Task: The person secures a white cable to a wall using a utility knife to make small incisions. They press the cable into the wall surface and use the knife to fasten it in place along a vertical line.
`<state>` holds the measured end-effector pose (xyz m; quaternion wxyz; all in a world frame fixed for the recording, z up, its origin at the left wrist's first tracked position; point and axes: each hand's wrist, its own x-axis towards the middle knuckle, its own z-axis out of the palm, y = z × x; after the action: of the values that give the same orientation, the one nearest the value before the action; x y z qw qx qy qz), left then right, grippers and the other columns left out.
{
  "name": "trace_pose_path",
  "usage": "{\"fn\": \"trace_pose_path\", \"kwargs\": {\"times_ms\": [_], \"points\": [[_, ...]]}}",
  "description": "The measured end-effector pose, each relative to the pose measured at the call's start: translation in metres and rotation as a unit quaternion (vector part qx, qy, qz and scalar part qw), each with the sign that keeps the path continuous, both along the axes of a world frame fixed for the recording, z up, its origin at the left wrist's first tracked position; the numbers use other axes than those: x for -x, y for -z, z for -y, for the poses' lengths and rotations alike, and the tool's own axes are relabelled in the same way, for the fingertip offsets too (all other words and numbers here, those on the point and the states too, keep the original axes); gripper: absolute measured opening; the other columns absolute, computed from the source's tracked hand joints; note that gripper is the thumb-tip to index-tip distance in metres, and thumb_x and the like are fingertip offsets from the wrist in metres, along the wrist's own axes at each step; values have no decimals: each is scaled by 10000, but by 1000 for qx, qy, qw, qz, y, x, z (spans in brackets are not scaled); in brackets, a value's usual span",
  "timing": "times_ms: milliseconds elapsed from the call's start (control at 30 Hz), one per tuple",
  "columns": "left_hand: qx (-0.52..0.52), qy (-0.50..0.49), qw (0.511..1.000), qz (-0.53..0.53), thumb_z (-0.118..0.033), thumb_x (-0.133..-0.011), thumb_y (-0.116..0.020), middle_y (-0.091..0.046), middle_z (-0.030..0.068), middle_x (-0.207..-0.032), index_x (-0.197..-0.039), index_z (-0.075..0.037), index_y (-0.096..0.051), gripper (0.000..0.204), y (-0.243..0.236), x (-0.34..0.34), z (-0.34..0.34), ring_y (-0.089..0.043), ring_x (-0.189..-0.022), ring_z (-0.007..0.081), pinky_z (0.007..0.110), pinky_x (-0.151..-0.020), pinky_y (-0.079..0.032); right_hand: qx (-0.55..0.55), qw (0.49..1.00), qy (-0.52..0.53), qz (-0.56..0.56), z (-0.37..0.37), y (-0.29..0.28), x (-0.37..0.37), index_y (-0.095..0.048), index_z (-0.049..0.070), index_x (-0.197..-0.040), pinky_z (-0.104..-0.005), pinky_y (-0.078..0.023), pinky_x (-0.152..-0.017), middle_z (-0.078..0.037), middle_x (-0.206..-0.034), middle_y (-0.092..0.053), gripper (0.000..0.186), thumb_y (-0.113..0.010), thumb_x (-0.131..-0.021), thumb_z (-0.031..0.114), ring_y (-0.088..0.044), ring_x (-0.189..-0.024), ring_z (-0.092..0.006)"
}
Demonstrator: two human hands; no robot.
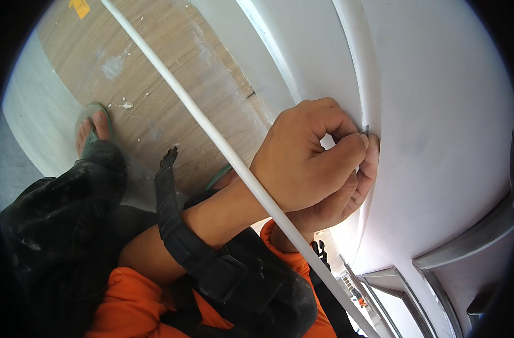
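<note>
My left hand (310,155) is closed in a pinch against the white wall (431,135), at the edge of a raised white trim strip (355,53). A small dark grey bit (365,130) shows at its fingertips, too small to name. Just beneath it, partly hidden, my right hand (338,203) has its fingers bent, the tips meeting at the same spot on the wall. What either hand pinches cannot be made out. A long thin white tube (195,112) runs diagonally through the view, crossing in front of my left wrist.
Wood-patterned flooring (167,67) with white splatters lies below. A sandalled foot (99,127) stands on the left. A black strap (186,245) with buckles hangs across my left forearm. Metal-framed openings (392,281) are at lower right; a yellow piece (79,7) is at the top.
</note>
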<state>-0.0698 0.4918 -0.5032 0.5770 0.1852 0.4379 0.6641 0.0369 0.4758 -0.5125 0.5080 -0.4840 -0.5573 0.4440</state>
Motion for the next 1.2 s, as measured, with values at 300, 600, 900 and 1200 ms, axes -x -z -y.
{"fn": "trace_pose_path", "kwargs": {"times_ms": [300,600,900,1200], "points": [[5,7,1000,-20,-76,-837,-625,-610,35,-754,-779,-4,-646,94,-2,0,-2,-582,-716,115,270,-666,-452,17,999,25,-19,-4,-13,15,-409,-78,-1364,-336,-466,-966,-179,-1224,-596,482,-520,-962,163,-607,-1051,-186],[13,8,1000,-13,-70,-829,-626,-604,39,-757,-771,-12,-642,85,-5,5,0,-569,-723,125,276,-676,-442,38,999,11,-26,0,-8,8,-422,-79,-1347,-327,-480,-927,-179,-1196,-605,466,-493,-976,193,-608,-1019,-172],[-7,-8,1000,-18,-67,-815,-619,-595,54,-747,-762,-12,-641,80,-4,1,-1,-548,-742,155,301,-676,-424,6,999,23,30,0,-1,2,-429,-74,-1341,-295,-498,-848,-174,-1141,-618,434,-472,-987,174,-615,-924,-163],[-27,-9,998,-61,-64,-810,-619,-602,56,-752,-762,-11,-641,75,-2,2,0,-556,-739,155,301,-676,-431,36,998,38,38,4,-11,7,-423,-68,-1346,-315,-487,-904,-164,-1178,-606,440,-480,-991,185,-607,-1013,-173]]}}
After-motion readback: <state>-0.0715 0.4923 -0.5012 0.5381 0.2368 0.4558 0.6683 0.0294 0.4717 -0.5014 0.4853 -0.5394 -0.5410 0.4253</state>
